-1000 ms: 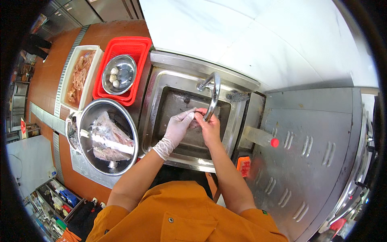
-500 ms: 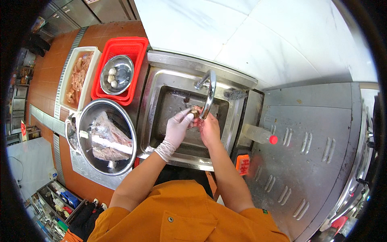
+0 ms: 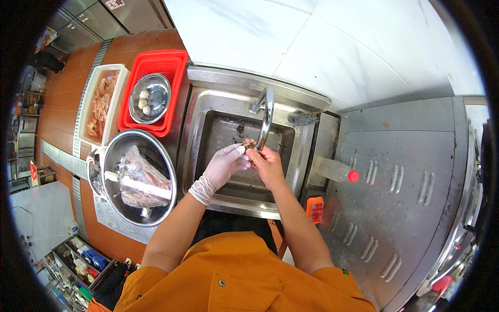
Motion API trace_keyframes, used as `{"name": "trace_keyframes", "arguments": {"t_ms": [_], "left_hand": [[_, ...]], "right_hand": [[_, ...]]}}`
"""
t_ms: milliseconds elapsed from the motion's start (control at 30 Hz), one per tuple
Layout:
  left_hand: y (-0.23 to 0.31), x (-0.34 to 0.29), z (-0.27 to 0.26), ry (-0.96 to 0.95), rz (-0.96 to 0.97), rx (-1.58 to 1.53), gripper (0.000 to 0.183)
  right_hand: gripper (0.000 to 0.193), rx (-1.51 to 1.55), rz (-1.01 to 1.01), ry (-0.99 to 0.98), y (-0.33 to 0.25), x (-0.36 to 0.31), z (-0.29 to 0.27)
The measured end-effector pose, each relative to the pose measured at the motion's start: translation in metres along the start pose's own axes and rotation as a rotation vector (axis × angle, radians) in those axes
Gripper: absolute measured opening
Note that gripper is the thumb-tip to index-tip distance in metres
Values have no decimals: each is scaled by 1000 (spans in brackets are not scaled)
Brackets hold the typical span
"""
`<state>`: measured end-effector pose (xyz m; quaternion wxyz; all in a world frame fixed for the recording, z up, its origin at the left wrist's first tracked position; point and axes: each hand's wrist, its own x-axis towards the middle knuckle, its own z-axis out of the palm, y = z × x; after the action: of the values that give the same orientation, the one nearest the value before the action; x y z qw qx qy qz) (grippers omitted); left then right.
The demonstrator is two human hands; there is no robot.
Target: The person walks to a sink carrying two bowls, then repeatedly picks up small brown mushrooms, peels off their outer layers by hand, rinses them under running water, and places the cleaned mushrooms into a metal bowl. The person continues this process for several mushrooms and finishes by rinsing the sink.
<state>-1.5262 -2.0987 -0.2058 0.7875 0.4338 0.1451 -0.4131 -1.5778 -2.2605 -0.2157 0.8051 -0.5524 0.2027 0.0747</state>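
Observation:
Over the steel sink (image 3: 304, 156), my two hands meet under the curved faucet (image 3: 269, 117). My left hand (image 3: 224, 165), in a thin white glove, is closed with its fingertips pinching a small brownish lump (image 3: 249, 146). My bare right hand (image 3: 269, 167) is closed on the same lump from the other side, thumb on top. Fingers cover most of it, so its kind does not show. Dark scraps (image 3: 240, 128) lie on the sink bottom behind my hands.
Left of the sink stand a large steel bowl (image 3: 170, 203) with pale raw flesh, a red basket (image 3: 179, 78) holding a small steel bowl (image 3: 165, 93) with whitish lumps, and a white tub (image 3: 122, 83) of pinkish pieces. Right are a bottle (image 3: 332, 169), an orange brush (image 3: 315, 209) and a scouring pad (image 3: 302, 119).
My right thumb and fingers have come over the lump, covering more of it. My left hand has shifted slightly left. The view has tilted a little.

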Motion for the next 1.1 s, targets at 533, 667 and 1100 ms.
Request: {"name": "trace_keyframes", "arguments": {"t_ms": [533, 667, 1100], "left_hand": [[20, -9, 13, 9, 302, 853, 26], [19, -10, 21, 40, 334, 933, 28], [28, -8, 6, -71, 56, 540, 21]], "right_hand": [[34, 104, 79, 53, -12, -6, 8], [30, 102, 43, 97, -4, -6, 7], [40, 162, 89, 17, -2, -9, -2]]}}
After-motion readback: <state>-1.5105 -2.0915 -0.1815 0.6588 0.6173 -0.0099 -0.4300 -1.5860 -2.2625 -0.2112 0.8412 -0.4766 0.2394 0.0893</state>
